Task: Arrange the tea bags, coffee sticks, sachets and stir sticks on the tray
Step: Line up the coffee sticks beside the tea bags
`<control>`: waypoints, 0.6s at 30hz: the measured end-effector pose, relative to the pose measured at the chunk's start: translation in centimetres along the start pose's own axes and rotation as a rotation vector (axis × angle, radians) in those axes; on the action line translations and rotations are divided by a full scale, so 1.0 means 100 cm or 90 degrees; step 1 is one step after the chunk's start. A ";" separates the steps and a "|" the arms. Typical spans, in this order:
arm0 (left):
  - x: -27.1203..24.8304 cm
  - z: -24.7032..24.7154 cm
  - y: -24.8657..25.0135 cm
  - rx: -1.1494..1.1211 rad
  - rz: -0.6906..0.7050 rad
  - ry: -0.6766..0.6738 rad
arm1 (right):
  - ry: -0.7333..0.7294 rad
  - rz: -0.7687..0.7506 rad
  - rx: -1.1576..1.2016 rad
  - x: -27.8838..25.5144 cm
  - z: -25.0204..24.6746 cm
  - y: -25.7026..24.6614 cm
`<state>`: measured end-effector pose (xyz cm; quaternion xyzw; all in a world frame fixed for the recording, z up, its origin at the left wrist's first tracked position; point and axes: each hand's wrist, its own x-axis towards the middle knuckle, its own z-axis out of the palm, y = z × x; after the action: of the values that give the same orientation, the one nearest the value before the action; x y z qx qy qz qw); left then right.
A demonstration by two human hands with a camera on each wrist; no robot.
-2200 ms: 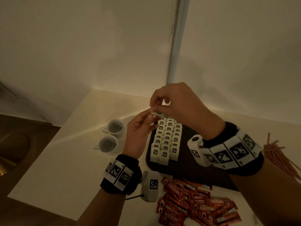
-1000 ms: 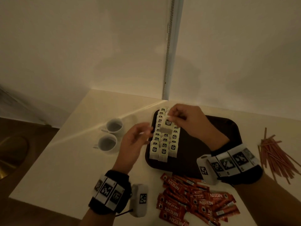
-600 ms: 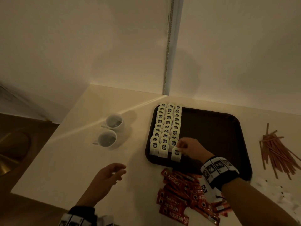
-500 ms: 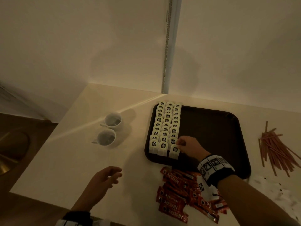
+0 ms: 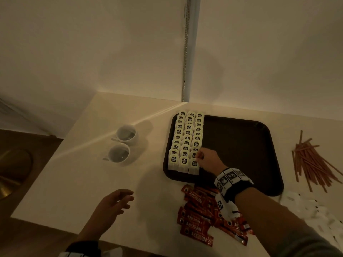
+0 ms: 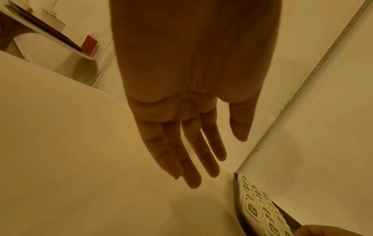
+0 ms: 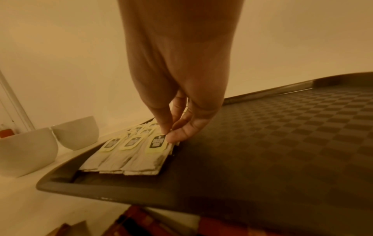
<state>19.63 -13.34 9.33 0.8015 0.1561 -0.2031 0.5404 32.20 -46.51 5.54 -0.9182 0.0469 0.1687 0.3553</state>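
My right hand (image 7: 181,102): fingertips pinching the nearest tea bag (image 7: 156,144) on the tray (image 7: 282,143).
My left hand (image 6: 189,102): fingers spread, holding nothing.

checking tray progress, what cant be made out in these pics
- Sachets: head view, blurred at the right edge; print and count unreadable.
- Coffee sticks: head view, the right forearm covers part of the pile; count unclear.
- Tea bags: overlapping rows, labels too small to read in head view; right hand hides the ones behind it.
- Left hand: whether it touches the counter, unclear.
- Cups: contents too dark.
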 end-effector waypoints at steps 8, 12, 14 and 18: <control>0.000 -0.006 0.001 0.028 0.008 0.003 | 0.050 -0.087 -0.037 -0.027 -0.015 -0.013; -0.003 -0.008 -0.001 0.035 0.012 0.010 | -0.129 -0.124 -0.131 -0.091 -0.010 -0.022; -0.003 -0.006 -0.002 0.039 0.012 0.008 | -0.210 -0.116 -0.242 -0.119 0.006 -0.013; -0.003 -0.001 -0.005 0.043 0.002 -0.003 | -0.214 -0.126 -0.393 -0.139 0.038 0.013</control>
<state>19.17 -13.07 9.07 0.8188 0.1467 -0.2095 0.5139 17.85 -45.39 6.84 -0.9419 -0.1542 0.2880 0.0785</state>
